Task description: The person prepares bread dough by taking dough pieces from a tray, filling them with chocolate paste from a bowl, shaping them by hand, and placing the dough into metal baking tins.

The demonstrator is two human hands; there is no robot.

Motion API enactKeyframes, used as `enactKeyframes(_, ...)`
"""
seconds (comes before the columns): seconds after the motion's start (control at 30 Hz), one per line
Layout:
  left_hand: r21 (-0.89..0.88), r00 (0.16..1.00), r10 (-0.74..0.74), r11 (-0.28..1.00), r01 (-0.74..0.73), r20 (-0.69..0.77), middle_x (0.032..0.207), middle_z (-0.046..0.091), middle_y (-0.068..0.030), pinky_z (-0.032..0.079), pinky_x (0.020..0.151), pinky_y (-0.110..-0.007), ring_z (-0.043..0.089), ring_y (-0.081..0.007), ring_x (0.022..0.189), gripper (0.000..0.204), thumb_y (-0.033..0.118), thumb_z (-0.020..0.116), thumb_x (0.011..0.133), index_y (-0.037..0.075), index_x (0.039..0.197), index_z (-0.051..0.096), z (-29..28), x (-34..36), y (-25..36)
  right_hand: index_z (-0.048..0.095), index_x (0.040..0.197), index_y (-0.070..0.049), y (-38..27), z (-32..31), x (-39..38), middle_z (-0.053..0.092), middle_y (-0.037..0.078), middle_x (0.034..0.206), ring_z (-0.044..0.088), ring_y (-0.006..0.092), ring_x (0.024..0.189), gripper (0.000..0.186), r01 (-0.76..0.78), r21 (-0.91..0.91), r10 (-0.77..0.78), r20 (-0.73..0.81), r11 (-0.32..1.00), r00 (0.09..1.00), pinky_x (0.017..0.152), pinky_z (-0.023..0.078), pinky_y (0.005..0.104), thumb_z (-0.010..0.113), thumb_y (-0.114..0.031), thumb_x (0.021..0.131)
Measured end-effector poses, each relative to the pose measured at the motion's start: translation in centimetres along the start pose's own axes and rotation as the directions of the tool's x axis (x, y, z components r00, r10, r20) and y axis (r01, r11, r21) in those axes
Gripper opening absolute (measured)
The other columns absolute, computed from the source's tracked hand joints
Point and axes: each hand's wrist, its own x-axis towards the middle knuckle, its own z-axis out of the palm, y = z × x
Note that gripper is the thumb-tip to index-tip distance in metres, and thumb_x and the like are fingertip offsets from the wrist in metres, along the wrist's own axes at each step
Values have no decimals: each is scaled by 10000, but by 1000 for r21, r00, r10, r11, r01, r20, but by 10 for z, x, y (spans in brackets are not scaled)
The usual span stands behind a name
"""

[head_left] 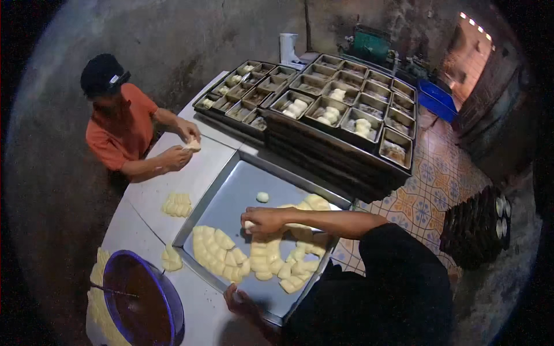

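Note:
A large metal tray lies in front of me with many pale dough pieces packed in curved rows. My right hand reaches over it from the right, fingers curled round a small dough piece. A lone round dough ball sits just beyond that hand. At the tray's lower left rim, my left hand is closed on the edge, its fingers partly in shadow. More dough lies under and beside my right forearm, which hides some of it.
A co-worker at the far left handles dough. Dough strips and a purple basin of brown contents are on the white table. Stacked baking pans, some holding dough, stand beyond the tray; dark pans stand at right.

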Motion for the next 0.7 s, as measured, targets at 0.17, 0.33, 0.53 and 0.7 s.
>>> enactKeyframes(0.17, -243, 970, -242, 941, 235, -1, 918, 562, -136, 443, 800, -358, 531, -246, 854, 196, -44, 510, 763, -68, 949, 569, 8, 8, 22, 571, 1145, -56, -78, -168, -147, 528, 146, 1140, 502, 275, 1079, 383, 187, -265, -247, -218, 946, 944, 940, 402, 402, 650, -285, 849)
enactKeyframes(0.33, -189, 979, -205, 961, 201, 0, 911, 571, -136, 445, 804, -341, 533, -231, 830, 170, -42, 517, 782, -84, 940, 560, 1, 8, 40, 306, 1424, -114, -37, -305, -244, 446, 161, 1346, 470, 280, 1185, 891, -395, -410, 134, -536, 822, 834, 952, 427, 421, 771, -338, 699)
enactKeyframes(0.53, -137, 970, -214, 964, 230, 119, 932, 594, -155, 449, 839, -362, 569, -266, 872, 225, -56, 524, 759, -78, 975, 583, -4, 17, 8, 264, 1440, -99, 51, -332, -286, 414, 249, 1383, 446, 382, 1240, 905, -613, -272, 445, -484, 742, 754, 1049, 345, 444, 665, -533, 755)
enactKeyframes(0.7, -138, 981, -169, 974, 181, 97, 940, 590, -160, 449, 850, -373, 571, -282, 900, 241, -65, 513, 752, -80, 982, 586, 5, 10, 22, 457, 1286, -59, 68, -335, -295, 550, 260, 1167, 530, 408, 1091, 566, -587, -473, 315, -534, 657, 784, 952, 413, 459, 567, -404, 851)
